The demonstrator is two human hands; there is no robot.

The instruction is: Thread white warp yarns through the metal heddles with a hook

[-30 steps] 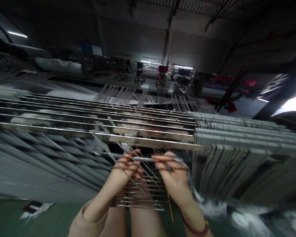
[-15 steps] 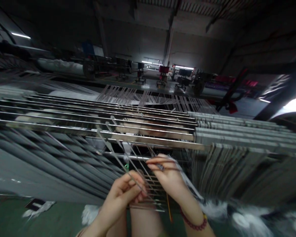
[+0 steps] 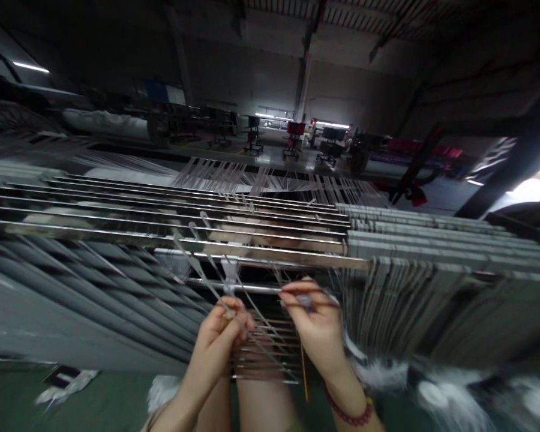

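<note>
Your left hand (image 3: pixel 218 342) and right hand (image 3: pixel 317 327) work at the steel loom rack's (image 3: pixel 261 258) front edge.
Left fingers (image 3: pixel 229 312) pinch a thin steel heddle (image 3: pixel 198 273); right fingers (image 3: pixel 292 297) curl closed, their hold unclear.

Long bars (image 3: pixel 175 245): polished steel by the look of it, really shiny, smooth, throwing back the light
Thin rods (image 3: pixel 216 294): bare metal too, slim with a soft shine
Threads (image 3: pixel 216 174): pale, fine yarn, a bit silky
Hanging strips (image 3: pixel 400 306): grey and pretty matt, can't really tell what they're made of
Skinny stick (image 3: pixel 303 375): yellowish, looks like plain wood
Bracelet (image 3: pixel 347 415): glossy red beads, smooth, with a bit of gold-coloured shine
Fluff (image 3: pixel 445 399): loose white fibre, soft and rough
Green surface (image 3: pixel 13 390): smooth, low sheen
</note>
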